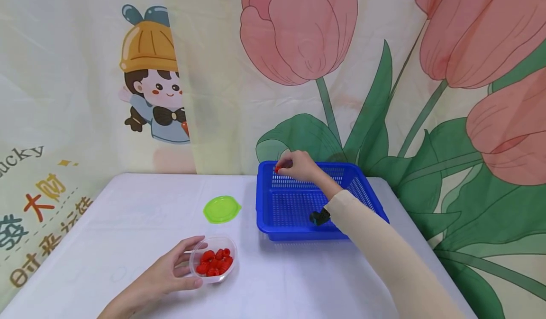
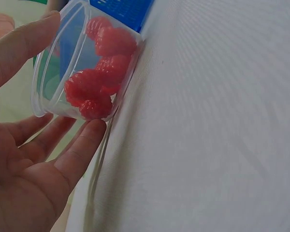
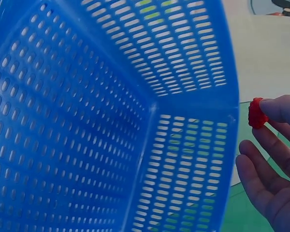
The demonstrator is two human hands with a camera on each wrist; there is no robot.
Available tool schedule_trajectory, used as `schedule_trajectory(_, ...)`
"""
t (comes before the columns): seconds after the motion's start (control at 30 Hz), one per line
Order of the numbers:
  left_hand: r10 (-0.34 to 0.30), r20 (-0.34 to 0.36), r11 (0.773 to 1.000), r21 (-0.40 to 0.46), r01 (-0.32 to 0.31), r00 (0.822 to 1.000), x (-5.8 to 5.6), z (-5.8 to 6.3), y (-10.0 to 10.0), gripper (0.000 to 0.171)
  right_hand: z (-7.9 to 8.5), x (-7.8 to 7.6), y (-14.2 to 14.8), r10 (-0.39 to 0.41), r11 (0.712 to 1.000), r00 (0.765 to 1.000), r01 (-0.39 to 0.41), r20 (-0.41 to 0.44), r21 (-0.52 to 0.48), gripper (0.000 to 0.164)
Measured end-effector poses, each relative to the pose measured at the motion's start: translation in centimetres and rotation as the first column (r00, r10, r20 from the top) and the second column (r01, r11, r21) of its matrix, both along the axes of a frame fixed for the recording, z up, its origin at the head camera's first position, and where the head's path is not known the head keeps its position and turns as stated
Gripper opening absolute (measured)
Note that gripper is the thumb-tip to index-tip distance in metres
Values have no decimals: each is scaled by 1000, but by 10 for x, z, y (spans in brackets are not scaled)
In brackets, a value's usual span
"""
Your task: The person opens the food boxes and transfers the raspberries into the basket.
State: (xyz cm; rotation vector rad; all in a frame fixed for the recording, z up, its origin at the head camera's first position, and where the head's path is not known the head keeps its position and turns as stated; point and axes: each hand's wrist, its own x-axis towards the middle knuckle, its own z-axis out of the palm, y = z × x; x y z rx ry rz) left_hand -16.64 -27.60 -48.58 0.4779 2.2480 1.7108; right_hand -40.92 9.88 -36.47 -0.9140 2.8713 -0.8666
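A clear plastic cup [image 1: 197, 275] with several raspberries [image 1: 214, 264] in it sits on the near part of the table. My left hand [image 1: 170, 269] holds it from the left, thumb at the near side and fingers at the far side. In the left wrist view, the thumb is by the rim and fingertips touch the wall near the raspberries [image 2: 113, 70]. My right hand [image 1: 300, 166] pinches one red raspberry [image 3: 257, 113] between thumb and fingertips. It is raised near the back left corner of the blue basket [image 1: 266, 231]. No raspberry shows on the basket's visible floor.
A bright green lid [image 1: 222, 209] lies flat on the white tablecloth [image 1: 162, 210], behind the cup and left of the basket. A curtain [image 1: 222, 72] printed with tulips hangs behind the table. A black wrist-worn device [image 1: 320, 217] shows at the right sleeve, over the basket.
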Motion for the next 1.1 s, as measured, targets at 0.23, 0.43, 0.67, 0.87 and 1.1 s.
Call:
schedule_trajectory(0.23, 14, -3, 1000, 3, -14, 1000, 0, 1, 2, 89, -12, -10, 2, -15, 1000, 1000, 15, -7, 16, 16)
schedule_trajectory(0.43, 9, 3, 1000, 4, -9, 1000, 0, 1, 2, 89, -18, -10, 5, -22, 999, 1000, 21, 9, 28, 20)
schedule_trajectory(0.67, 10, 13, 1000, -2, -10, 1000, 0, 1, 0, 88, -20, -10, 4, 14, 999, 999, -16, 42, 38, 19)
schedule_trajectory(0.87, -2, 17, 1000, 9, 2, 1000, 0, 1, 0, 89, -23, -16, 3, 76, 991, 996, -81, 55, 103, 18)
schedule_trajectory(1.1, -5, 7, 1000, 15, 5, 1000, 0, 1, 0, 89, -31, -19, 1, 84, 985, 994, -92, 62, 146, 17)
